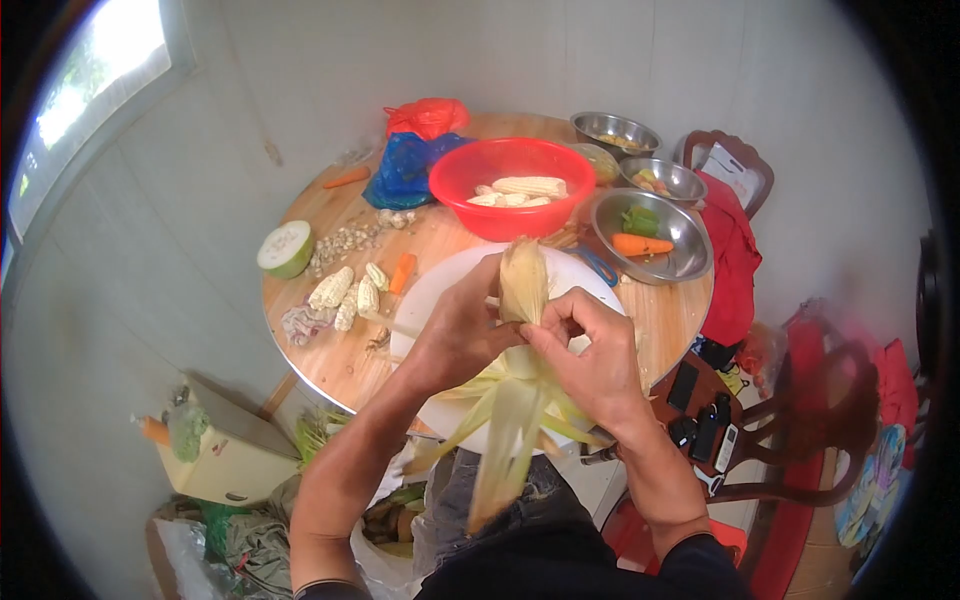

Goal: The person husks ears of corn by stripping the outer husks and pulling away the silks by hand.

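An ear of corn [523, 280], still wrapped in pale yellow husk, stands upright between my hands. My left hand [462, 335] is closed around its left side. From the right, my right hand [588, 350] pinches the husk between thumb and fingers near the lower part of the ear. Peeled husk leaves [508, 430] spread and hang below my hands, towards my lap. Behind them lies a round white board or plate [440, 275] on the wooden table. The kernels are hidden by husk and fingers.
A red basin [480, 218] holds peeled corn. Steel bowls [690, 268] with vegetables stand right. Corn pieces [345, 305], garlic cloves [345, 243], carrots [346, 177] and a cut green gourd [288, 250] lie left. A chair [840, 420] and a bin [235, 455] flank the table.
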A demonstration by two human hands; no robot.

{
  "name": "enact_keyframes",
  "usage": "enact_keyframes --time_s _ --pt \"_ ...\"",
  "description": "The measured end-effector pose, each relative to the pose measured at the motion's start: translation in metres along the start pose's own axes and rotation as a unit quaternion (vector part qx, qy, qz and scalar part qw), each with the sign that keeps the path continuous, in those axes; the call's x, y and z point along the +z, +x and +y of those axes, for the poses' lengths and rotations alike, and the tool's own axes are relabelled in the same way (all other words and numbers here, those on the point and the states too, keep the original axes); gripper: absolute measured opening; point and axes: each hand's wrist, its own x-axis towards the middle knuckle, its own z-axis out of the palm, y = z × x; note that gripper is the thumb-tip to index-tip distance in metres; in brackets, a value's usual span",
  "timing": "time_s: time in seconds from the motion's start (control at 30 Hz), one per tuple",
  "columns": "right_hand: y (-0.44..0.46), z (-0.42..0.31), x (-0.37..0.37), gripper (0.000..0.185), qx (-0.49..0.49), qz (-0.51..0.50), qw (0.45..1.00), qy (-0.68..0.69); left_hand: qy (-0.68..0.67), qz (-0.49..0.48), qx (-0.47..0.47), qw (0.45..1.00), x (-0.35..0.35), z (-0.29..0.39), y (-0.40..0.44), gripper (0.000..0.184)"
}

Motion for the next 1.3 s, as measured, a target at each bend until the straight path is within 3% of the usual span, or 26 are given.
enact_keyframes --time_s 0.13,0.23,0.3,0.4,0.53,0.6,0.63,0.7,0.73,0.8,0.93,1.0,1.03,1.07,1.13,1.17,1.3 --pt "0.003 0.005 0.002 0.013 -0.089 0.030 0.995 -0.023 0.102 0.001 -0.014 0.995 -0.005 -0.002 0.005 0.063" --pt "0.007 0.013 0.010 0.012 -0.060 0.056 0.995 0.051 0.063 0.007 -0.023 0.998 -0.005 -0.012 0.011 0.068" --pt "0.010 0.014 0.016 0.012 0.059 0.087 0.973 0.206 0.002 -0.009 -0.003 1.000 -0.004 -0.010 0.014 0.075" --pt "0.012 0.009 0.006 0.011 0.122 0.019 0.943 0.308 -0.023 -0.041 -0.015 0.999 -0.012 -0.019 0.018 0.084" --pt "-0.006 0.035 -0.008 0.011 0.112 -0.078 0.969 0.208 -0.031 -0.103 -0.078 0.991 -0.017 -0.015 0.019 0.092" --pt "-0.016 0.046 -0.003 0.007 0.120 -0.034 0.955 0.269 0.032 -0.141 0.038 0.989 -0.018 -0.019 0.016 0.091" --pt "-0.017 0.047 -0.003 0.007 0.123 -0.034 0.955 0.268 0.030 -0.141 0.037 0.989 -0.017 -0.022 0.014 0.091" --pt "-0.016 0.044 -0.002 0.007 0.135 -0.006 0.944 0.300 -0.156 -0.157 -0.060 0.973 -0.015 -0.029 0.011 0.081" --pt "-0.014 0.041 -0.002 0.007 0.134 -0.004 0.944 0.300 -0.155 -0.159 -0.059 0.973 -0.013 -0.034 0.012 0.081" --pt "-0.010 0.033 0.001 0.007 0.030 0.037 0.948 0.314 -0.153 -0.096 -0.046 0.983 -0.009 -0.047 0.013 0.074" --pt "-0.027 0.053 0.014 0.009 0.029 0.010 0.946 0.323 -0.144 -0.070 -0.044 0.986 -0.016 -0.062 0.017 0.063" --pt "-0.048 0.066 0.017 0.009 0.141 -0.004 0.943 0.302 -0.117 -0.078 -0.003 0.990 -0.032 -0.073 0.021 0.050" --pt "-0.056 0.061 0.013 0.010 0.146 -0.052 0.945 0.288 -0.150 -0.019 0.024 0.988 -0.035 -0.083 0.020 0.044" --pt "-0.068 0.069 0.014 0.010 0.146 -0.050 0.945 0.288 -0.150 -0.021 0.025 0.988 -0.040 -0.092 0.018 0.044" --pt "-0.090 0.090 0.017 0.023 0.117 -0.136 0.927 0.328 -0.393 0.039 -0.049 0.917 -0.042 -0.093 0.013 0.048" --pt "-0.097 0.094 0.018 0.023 0.145 -0.143 0.931 0.302 -0.374 0.094 -0.090 0.918 -0.039 -0.093 0.010 0.055" --pt "-0.115 0.108 0.021 0.019 0.134 -0.149 0.944 0.263 -0.356 0.113 -0.062 0.926 -0.042 -0.100 0.009 0.055"
